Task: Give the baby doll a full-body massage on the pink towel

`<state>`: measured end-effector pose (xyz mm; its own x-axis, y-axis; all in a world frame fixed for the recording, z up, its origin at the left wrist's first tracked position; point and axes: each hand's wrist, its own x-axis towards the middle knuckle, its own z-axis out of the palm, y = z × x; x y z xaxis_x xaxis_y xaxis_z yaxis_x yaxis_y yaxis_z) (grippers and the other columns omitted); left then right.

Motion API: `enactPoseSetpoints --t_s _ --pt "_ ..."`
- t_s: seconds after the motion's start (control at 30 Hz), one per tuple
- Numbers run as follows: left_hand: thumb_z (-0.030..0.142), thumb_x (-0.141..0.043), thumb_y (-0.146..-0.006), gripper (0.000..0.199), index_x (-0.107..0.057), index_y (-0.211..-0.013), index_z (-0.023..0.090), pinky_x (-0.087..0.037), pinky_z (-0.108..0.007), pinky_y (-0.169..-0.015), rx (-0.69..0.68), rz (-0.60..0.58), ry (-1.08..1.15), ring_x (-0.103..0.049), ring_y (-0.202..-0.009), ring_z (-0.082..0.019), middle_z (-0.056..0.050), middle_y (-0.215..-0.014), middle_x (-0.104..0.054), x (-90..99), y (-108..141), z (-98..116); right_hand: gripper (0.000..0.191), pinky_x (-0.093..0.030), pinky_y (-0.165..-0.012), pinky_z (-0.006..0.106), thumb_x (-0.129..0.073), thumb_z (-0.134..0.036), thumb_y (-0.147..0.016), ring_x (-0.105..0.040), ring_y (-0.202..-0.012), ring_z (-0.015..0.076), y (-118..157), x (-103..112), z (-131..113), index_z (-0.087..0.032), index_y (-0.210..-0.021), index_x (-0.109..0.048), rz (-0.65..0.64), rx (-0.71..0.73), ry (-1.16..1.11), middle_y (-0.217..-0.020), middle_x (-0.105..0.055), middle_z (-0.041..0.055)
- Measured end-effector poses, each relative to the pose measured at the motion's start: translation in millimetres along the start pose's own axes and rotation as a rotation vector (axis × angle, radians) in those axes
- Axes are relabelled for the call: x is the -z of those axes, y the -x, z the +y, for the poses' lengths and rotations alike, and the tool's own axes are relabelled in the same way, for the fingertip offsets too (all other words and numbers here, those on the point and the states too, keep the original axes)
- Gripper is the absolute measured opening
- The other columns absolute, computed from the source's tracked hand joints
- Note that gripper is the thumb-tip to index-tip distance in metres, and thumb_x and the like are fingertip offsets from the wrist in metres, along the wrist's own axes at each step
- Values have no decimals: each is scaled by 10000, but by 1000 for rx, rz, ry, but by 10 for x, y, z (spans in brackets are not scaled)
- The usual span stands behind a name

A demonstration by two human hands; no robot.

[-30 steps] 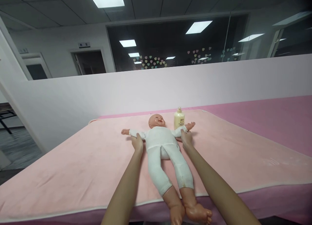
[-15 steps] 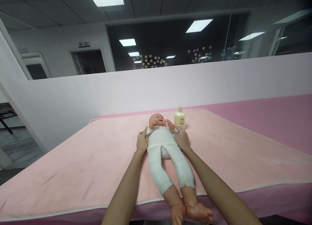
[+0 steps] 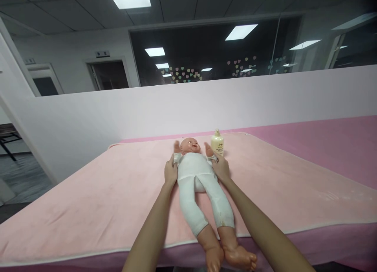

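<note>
A baby doll (image 3: pixel 195 166) with a white cloth body lies on its back, feet toward me, on a pink towel (image 3: pixel 123 201). My left hand (image 3: pixel 171 171) is closed around the doll's arm on the left side, just below its raised plastic hand. On the other side my right hand (image 3: pixel 220 168) grips the doll's other arm, thumb near the white cuff. Parts of the fingers on both hands are hidden behind the doll's arms. A pale yellow pump bottle (image 3: pixel 217 142) stands upright just beyond my right hand.
The towel lies over a pink padded surface (image 3: pixel 332 146) whose near edge runs along the bottom. Behind it rises a low white partition wall (image 3: pixel 188 107), with glass above. At far left stands a dark rack (image 3: pixel 8 138).
The doll's hands have moved outward, away from its face, with its arms now more spread. My hands stay on the arms and have shifted only slightly.
</note>
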<state>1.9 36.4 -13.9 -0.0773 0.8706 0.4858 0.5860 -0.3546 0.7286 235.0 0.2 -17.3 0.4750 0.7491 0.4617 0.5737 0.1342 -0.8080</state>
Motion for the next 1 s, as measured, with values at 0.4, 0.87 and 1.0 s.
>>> enactPoseSetpoints --t_s 0.4,0.87,1.0 --pt "362 -383 -843 434 -491 -1231 201 -455 -345 -831 297 107 199 -584 -996 -234 -82 -1119 -622 16 3 -11 481 -479 -606 246 -471 -244 -670 -613 -704 166 -88 -76 107 -175 -1140 -550 -50 -196 -394 -955 -656 54" --pt "402 -308 -870 453 -523 -1204 183 -426 -414 -771 145 -56 -203 -595 -934 -315 -166 -972 -655 -92 -191 -5 350 -406 -747 268 -369 -283 -858 -586 -888 209 -389 -279 218 -153 -1068 -617 -319 67 222 -985 -651 105" --pt "421 -323 -858 435 -564 -1138 191 -423 -418 -764 178 -76 -247 -598 -924 -319 -172 -969 -651 -108 -222 -12 384 -407 -708 295 -354 -325 -866 -596 -829 241 -470 -341 211 -106 -983 -646 -319 2 279 -898 -652 155"
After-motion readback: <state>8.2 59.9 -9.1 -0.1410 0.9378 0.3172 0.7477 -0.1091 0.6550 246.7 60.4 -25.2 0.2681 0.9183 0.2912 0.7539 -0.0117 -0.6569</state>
